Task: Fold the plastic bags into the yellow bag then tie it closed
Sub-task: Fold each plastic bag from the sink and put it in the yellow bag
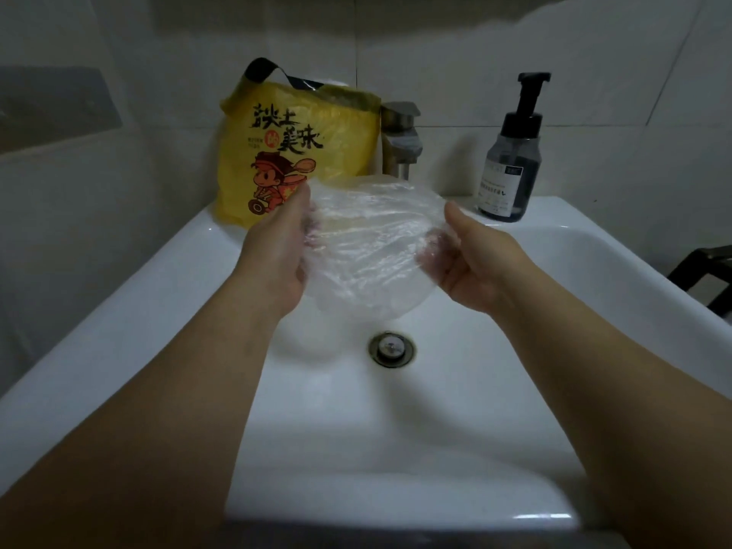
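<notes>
Both hands hold one clear plastic bag (368, 247) up over the basin, one at each side. Left hand (277, 251) grips the bag's left edge, thumb on the near side and fingers curled behind the film, where they show faintly through it. Right hand (471, 263) grips the right edge the same way, thumb up on the near side and fingertips visible through the plastic. Between the two hands the bag is stretched into a crumpled, roughly rounded sheet, its lower edge hanging just above the bowl of the white sink (119, 318). Bare forearms reach in from the bottom corners of the view.

Below the bag, in the floor of the sink, sits a round metal drain (392, 348). Behind the bag, on the back ledge of the sink at the left, the yellow bag (301, 152) stands upright, printed with black characters and a cartoon figure; its black handle (265, 71) loops up at the top and its mouth looks open, with pale plastic showing inside. Just beside it to the right stands a metal faucet (400, 136). Farther right on the ledge is a dark pump bottle (511, 160) with a label. White tiled wall (515, 53) rises behind everything.
</notes>
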`<state>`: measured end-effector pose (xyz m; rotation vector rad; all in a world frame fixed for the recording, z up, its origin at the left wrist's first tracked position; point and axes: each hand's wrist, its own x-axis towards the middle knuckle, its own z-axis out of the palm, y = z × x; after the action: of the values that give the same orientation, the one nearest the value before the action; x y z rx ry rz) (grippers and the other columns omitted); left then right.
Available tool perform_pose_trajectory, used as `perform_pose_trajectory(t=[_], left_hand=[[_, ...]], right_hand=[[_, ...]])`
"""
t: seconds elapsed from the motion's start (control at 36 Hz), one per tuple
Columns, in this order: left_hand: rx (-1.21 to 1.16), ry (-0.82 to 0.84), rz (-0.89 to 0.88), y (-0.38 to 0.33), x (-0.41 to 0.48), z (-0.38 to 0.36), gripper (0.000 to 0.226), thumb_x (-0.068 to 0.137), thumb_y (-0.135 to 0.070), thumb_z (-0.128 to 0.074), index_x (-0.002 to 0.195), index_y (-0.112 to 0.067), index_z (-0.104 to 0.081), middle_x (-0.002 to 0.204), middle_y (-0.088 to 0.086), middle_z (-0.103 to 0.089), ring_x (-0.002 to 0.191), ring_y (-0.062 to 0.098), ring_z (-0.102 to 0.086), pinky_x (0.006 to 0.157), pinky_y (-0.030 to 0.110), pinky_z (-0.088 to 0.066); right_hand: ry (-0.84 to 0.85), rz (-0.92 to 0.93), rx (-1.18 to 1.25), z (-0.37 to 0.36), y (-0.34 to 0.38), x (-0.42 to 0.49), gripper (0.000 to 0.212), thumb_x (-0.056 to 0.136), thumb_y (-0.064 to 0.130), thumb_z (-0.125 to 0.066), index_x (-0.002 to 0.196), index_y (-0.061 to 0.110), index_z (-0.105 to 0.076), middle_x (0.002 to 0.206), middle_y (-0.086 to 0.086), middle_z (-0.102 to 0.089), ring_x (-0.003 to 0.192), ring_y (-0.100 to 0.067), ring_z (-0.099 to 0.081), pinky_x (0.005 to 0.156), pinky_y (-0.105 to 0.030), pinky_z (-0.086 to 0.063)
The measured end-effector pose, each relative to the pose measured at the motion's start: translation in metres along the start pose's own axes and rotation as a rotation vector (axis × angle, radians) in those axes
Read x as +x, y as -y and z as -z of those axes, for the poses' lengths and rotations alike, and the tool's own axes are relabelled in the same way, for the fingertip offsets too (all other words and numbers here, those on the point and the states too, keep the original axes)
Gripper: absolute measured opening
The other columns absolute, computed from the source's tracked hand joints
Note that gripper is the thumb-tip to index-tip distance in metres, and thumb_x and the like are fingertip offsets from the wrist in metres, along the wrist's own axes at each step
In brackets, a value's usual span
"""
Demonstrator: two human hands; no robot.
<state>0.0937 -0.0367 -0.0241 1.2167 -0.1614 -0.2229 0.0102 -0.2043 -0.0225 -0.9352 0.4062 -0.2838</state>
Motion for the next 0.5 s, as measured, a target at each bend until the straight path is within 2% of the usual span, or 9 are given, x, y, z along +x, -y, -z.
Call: perform_pose_trajectory(t=[0.06, 0.11, 0.19, 0.25, 0.31, 0.36, 0.39, 0.44, 0.5], left_hand=[[-0.006, 0.016, 0.007, 0.0, 0.003, 0.004, 0.029, 0.095, -0.034, -0.06, 0.118, -0.017, -0.065, 0.108, -0.002, -0.073, 0.101, 0.017, -0.069, 0.099, 0.042, -0.051], [0.092, -0.002, -0.009, 0.002, 0.004, 0.007, 0.035, 0.093, -0.03, -0.06, 0.125, -0.015, -0.06, 0.113, 0.001, -0.07, 0.107, 0.021, -0.066, 0.101, 0.046, -0.048], [0.233, 0.061, -0.069, 0.002, 0.0, 0.009, 0.045, 0.089, -0.022, -0.057, 0.131, -0.034, -0.046, 0.136, -0.002, -0.055, 0.119, 0.021, -0.057, 0.101, 0.049, -0.045], [0.261, 0.131, -0.11, 0.001, -0.005, 0.012, 0.043, 0.094, -0.015, -0.055, 0.122, -0.047, -0.05, 0.138, -0.008, -0.052, 0.119, 0.016, -0.056, 0.103, 0.047, -0.043], [0.293, 0.176, -0.104, -0.002, -0.009, 0.016, 0.03, 0.096, -0.013, -0.054, 0.108, -0.039, -0.063, 0.117, -0.008, -0.066, 0.106, 0.011, -0.062, 0.1, 0.039, -0.044], [0.387, 0.187, -0.117, -0.002, -0.014, 0.02, 0.021, 0.095, -0.014, -0.058, 0.101, -0.03, -0.068, 0.099, -0.009, -0.068, 0.094, 0.01, -0.062, 0.09, 0.031, -0.047], [0.462, 0.186, -0.139, -0.001, -0.017, 0.022, 0.019, 0.093, -0.015, -0.062, 0.106, -0.028, -0.068, 0.103, -0.008, -0.066, 0.095, 0.009, -0.061, 0.086, 0.027, -0.047], [0.63, 0.165, -0.201, 0.002, -0.02, 0.027, 0.038, 0.088, -0.017, -0.069, 0.124, -0.022, -0.062, 0.113, -0.008, -0.062, 0.102, 0.007, -0.058, 0.084, 0.02, -0.044], [0.824, 0.125, -0.264, 0.004, -0.022, 0.029, 0.054, 0.083, -0.017, -0.074, 0.134, -0.017, -0.055, 0.117, -0.008, -0.058, 0.107, 0.007, -0.055, 0.088, 0.018, -0.04]], right_hand=[[0.006, 0.023, -0.005, 0.003, 0.001, 0.002, 0.037, 0.096, 0.022, -0.056, 0.131, 0.009, -0.046, 0.071, -0.007, -0.058, 0.053, -0.015, -0.053, 0.058, -0.028, -0.056], [0.027, 0.102, -0.064, 0.007, 0.001, 0.003, 0.058, 0.098, 0.008, -0.048, 0.147, 0.027, -0.026, 0.08, -0.009, -0.058, 0.059, -0.017, -0.053, 0.068, -0.035, -0.054], [0.066, 0.165, -0.169, 0.007, 0.004, 0.0, 0.05, 0.097, -0.003, -0.037, 0.139, 0.024, -0.041, 0.082, -0.009, -0.058, 0.064, -0.018, -0.055, 0.072, -0.038, -0.055], [0.099, 0.138, -0.19, 0.009, 0.004, -0.002, 0.037, 0.096, -0.001, -0.04, 0.127, 0.014, -0.054, 0.083, -0.007, -0.058, 0.069, -0.019, -0.056, 0.075, -0.036, -0.055], [0.134, 0.115, -0.211, 0.011, 0.005, -0.003, 0.032, 0.093, 0.0, -0.05, 0.124, 0.008, -0.056, 0.091, -0.008, -0.057, 0.074, -0.019, -0.058, 0.078, -0.034, -0.055], [0.163, 0.112, -0.253, 0.013, 0.005, -0.005, 0.046, 0.088, -0.007, -0.055, 0.132, 0.003, -0.049, 0.102, -0.011, -0.057, 0.078, -0.017, -0.06, 0.084, -0.033, -0.054], [0.163, 0.117, -0.278, 0.014, 0.005, -0.006, 0.053, 0.086, -0.013, -0.054, 0.137, 0.001, -0.044, 0.112, -0.014, -0.056, 0.084, -0.018, -0.061, 0.088, -0.032, -0.053], [0.141, 0.117, -0.345, 0.017, 0.006, -0.007, 0.06, 0.084, -0.019, -0.052, 0.14, -0.002, -0.039, 0.135, -0.019, -0.047, 0.101, -0.024, -0.059, 0.092, -0.032, -0.05], [0.106, 0.135, -0.512, 0.02, 0.004, -0.005, 0.062, 0.083, -0.018, -0.056, 0.14, -0.002, -0.04, 0.141, -0.021, -0.042, 0.114, -0.029, -0.056, 0.098, -0.033, -0.048]])
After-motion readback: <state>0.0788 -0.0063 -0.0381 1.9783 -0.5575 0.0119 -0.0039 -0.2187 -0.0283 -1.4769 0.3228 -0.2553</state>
